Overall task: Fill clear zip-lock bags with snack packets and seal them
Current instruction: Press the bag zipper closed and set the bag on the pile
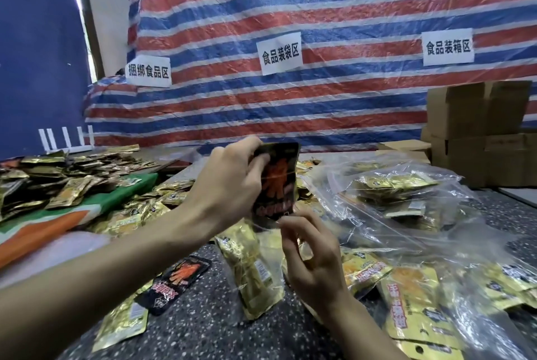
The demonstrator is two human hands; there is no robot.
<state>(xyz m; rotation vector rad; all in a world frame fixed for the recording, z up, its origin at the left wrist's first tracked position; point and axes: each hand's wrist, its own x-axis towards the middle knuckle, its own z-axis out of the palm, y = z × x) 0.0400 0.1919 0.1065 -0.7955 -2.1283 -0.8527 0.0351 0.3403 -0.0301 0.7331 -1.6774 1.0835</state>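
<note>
From the head camera, the left hand (229, 185) holds a shiny black snack packet with an orange picture (280, 185) up above the table. Its fingers (255, 164) are curled tight round the top of the packet. Just below, the right hand (312, 260) seems to pinch the rim of a thin clear zip-lock bag (263, 231) between thumb and first finger. A long gold foil packet (252, 269) already sits inside that bag, which hangs down to the dark speckled table (209, 324).

To do this step well, I think the right hand should pull the rim wide, so the mouth stays open. Then the black snack packet can go in bottom first, straight down beside the gold one. A corner could catch on the rim, so go slow. Zip the bag only after all the packets are in.

Some things are hard to see. The bag is so clear that its mouth and zip strip do not show well. I cannot tell how many packets are inside it. The packet's bottom edge is right at the right hand's fingertips, so I cannot tell if it is in the mouth yet. The gold packets at the bottom right are cut off.
</note>
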